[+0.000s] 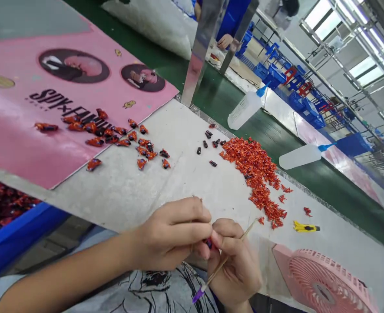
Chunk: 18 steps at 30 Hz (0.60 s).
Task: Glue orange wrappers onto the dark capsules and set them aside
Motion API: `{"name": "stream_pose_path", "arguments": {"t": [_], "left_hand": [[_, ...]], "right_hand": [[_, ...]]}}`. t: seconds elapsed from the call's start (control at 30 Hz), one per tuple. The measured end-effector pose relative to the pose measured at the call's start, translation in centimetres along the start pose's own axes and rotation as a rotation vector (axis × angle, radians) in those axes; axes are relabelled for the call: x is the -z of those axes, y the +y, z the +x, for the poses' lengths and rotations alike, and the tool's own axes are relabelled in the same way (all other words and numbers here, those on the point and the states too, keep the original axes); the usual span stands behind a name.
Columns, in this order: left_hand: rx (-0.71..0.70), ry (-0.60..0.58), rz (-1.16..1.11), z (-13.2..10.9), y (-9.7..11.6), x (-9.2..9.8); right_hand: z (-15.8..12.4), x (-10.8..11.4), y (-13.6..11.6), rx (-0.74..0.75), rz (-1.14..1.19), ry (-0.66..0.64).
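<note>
My left hand (175,232) and my right hand (236,261) meet fingertip to fingertip above my lap, at the table's near edge. Between them is pinched a small dark piece with blue and red on it (208,242), mostly covered by fingers. A thin wooden stick with a purple tip (218,268) runs through my right hand, its tip pointing down toward my shirt. Beyond my hands lies a heap of small orange-red plastic parts (255,167). Several small black parts (205,144) are scattered beside it. Red-and-black assembled pieces (142,151) lie further left.
A pink printed mat (12,126) covers the table's left part. At right are a pink fan (322,282) and a yellow cutter (306,227). Two white bottles with blue nozzles (244,111) stand on the green belt (263,130). A blue bin (22,230) is lower left; another person's hand (225,41) shows beyond.
</note>
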<state>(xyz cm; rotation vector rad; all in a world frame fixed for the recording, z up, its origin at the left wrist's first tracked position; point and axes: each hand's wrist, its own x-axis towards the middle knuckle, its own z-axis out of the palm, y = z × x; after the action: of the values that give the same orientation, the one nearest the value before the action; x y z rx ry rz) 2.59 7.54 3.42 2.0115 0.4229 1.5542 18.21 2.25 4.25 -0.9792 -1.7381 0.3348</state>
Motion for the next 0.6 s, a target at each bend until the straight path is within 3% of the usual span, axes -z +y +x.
{"name": "stream_pose_path", "arguments": {"t": [0.1, 0.27, 0.6], "left_hand": [[-0.116, -0.053, 0.051, 0.2, -0.2, 0.4], [-0.165, -0.014, 0.09, -0.4, -0.1, 0.5], [0.205, -0.012, -0.151, -0.7, 0.5, 1.2]], "right_hand": [[0.4, 0.3, -0.3, 0.02, 0.024, -0.075], [0.6, 0.6, -0.4, 0.035, 0.064, -0.172], [1.5, 0.2, -0.7, 0.04, 0.098, -0.113]]}}
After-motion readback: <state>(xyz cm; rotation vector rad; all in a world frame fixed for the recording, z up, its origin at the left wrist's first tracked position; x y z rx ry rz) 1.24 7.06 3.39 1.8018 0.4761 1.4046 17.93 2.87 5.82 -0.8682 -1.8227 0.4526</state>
